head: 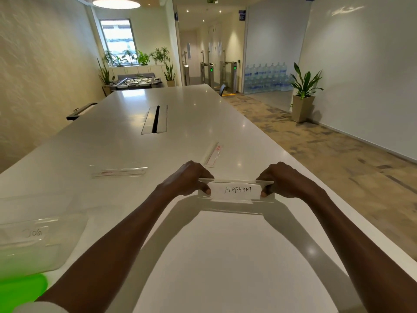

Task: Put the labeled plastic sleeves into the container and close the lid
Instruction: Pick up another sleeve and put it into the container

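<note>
Your left hand (189,180) and right hand (283,180) pinch the two ends of a clear plastic sleeve (237,191) labeled "ELEPHANT," holding it level just above the long white table (225,256). Two more sleeves lie on the table, one (118,172) at 10 o'clock of your hands and one (213,155) at 12 o'clock. The clear container (33,236) sits at 8 o'clock, a green lid (21,290) just beside it at the near edge.

Both arms outstretched, left grip (190,179) and right grip (281,180) pinched closed.
</note>
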A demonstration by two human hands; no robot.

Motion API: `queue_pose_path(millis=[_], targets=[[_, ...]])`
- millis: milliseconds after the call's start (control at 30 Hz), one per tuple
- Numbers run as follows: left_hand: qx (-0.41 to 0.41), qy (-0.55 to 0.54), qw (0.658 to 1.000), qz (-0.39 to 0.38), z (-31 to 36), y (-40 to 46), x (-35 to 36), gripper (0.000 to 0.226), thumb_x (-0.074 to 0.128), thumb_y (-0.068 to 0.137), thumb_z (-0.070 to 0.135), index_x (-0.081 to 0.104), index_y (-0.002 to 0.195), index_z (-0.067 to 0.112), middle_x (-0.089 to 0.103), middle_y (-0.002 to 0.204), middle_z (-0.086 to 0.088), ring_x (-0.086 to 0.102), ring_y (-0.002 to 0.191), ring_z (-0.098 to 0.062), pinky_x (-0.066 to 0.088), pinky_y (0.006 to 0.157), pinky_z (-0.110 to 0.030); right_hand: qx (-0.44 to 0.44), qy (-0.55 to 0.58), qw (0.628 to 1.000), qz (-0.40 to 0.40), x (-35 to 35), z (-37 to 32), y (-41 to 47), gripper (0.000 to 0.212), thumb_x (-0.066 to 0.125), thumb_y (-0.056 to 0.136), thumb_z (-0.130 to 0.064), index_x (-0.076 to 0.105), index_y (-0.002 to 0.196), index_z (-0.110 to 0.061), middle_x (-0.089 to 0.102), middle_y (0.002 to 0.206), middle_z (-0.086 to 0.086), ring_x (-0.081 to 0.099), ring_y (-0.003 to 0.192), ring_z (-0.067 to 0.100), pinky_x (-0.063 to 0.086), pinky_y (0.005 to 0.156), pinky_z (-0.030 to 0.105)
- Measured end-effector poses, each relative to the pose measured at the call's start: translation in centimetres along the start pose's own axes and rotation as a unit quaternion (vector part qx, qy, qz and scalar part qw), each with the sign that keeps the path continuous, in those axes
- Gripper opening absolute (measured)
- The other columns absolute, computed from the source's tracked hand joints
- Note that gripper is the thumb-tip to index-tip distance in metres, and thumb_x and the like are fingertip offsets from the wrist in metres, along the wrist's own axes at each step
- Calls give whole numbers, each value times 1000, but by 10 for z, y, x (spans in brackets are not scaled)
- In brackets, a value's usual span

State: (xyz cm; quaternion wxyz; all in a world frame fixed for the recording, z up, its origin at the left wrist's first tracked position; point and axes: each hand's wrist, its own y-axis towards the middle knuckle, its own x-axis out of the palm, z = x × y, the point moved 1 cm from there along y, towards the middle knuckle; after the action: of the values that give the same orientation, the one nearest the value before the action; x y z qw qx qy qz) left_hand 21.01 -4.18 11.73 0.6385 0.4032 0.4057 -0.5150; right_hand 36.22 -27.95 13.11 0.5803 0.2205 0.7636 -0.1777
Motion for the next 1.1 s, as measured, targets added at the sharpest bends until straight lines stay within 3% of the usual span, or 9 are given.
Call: queue_pose_path(millis=[133, 267, 400, 500, 767, 833, 900, 1033, 1100], targets=[[2, 2, 1000, 10, -14, -23, -35, 38, 83, 69, 26, 74, 106, 25, 75, 104, 5, 69, 85, -7, 55, 77, -25, -27, 3, 999, 21, -14, -39, 2, 28, 80, 69, -19, 77, 97, -23, 75, 91, -1, 64, 83, 20, 54, 74, 35], [-26, 4, 999, 24, -36, -53, -71, 39, 84, 67, 25, 75, 105, 25, 76, 101, 7, 64, 73, 1, 47, 67, -9, -56, 4, 998, 37, -28, -88, 5, 31, 81, 72, -19, 76, 103, -21, 75, 96, 2, 65, 84, 22, 53, 74, 34], [-56, -26, 997, 40, -62, -91, -109, 40, 87, 64, 24, 76, 102, 22, 75, 100, 9, 66, 74, 4, 50, 67, -7, -90, 7, 995, 44, -35, -141, 8, 34, 80, 74, -19, 75, 108, -19, 74, 103, 5, 66, 93, 26, 54, 82, 41], [-79, -32, 995, 46, -86, -123, -133, 41, 87, 64, 23, 75, 104, 21, 75, 100, 12, 68, 80, 5, 50, 68, -4, -121, 25, 991, 47, -36, -181, 13, 29, 79, 76, -17, 76, 104, -18, 75, 99, 5, 66, 91, 24, 54, 79, 41], [-161, -65, 983, 58, -156, -214, -185, 40, 89, 61, 19, 76, 96, 30, 66, 71, 35, 64, 75, 17, 44, 58, 1, -213, 52, 974, 49, -19, -286, 35, 27, 77, 80, -22, 75, 106, -15, 74, 101, 5, 67, 90, 22, 55, 78, 43], [-179, -60, 980, 57, -173, -235, -193, 41, 88, 61, 19, 76, 100, 25, 67, 69, 32, 65, 74, 14, 45, 58, -1, -231, 52, 970, 45, -11, -310, 41, 28, 76, 80, -24, 75, 107, -15, 74, 102, 4, 67, 90, 21, 56, 78, 42], [-196, -55, 977, 55, -185, -256, -200, 41, 88, 63, 19, 76, 101, 25, 72, 79, 23, 68, 76, 7, 50, 61, -5, -247, 55, 967, 43, -2, -333, 46, 29, 76, 80, -26, 74, 107, -16, 74, 103, 3, 67, 89, 20, 56, 77, 39], [-237, -66, 968, 56, -207, -295, -211, 39, 87, 63, 18, 75, 98, 30, 76, 95, 9, 71, 89, -12, 58, 85, -38, -267, 61, 961, 37, 16, -377, 56, 31, 77, 79, -28, 74, 108, -16, 74, 103, 4, 66, 87, 21, 55, 73, 36], [-254, -64, 964, 50, -220, -313, -215, 39, 88, 62, 19, 75, 96, 33, 76, 95, 9, 71, 93, -15, 56, 90, -44, -274, 61, 959, 35, 27, -396, 62, 30, 78, 79, -29, 74, 105, -14, 74, 101, 5, 65, 84, 21, 50, 66, 30]])
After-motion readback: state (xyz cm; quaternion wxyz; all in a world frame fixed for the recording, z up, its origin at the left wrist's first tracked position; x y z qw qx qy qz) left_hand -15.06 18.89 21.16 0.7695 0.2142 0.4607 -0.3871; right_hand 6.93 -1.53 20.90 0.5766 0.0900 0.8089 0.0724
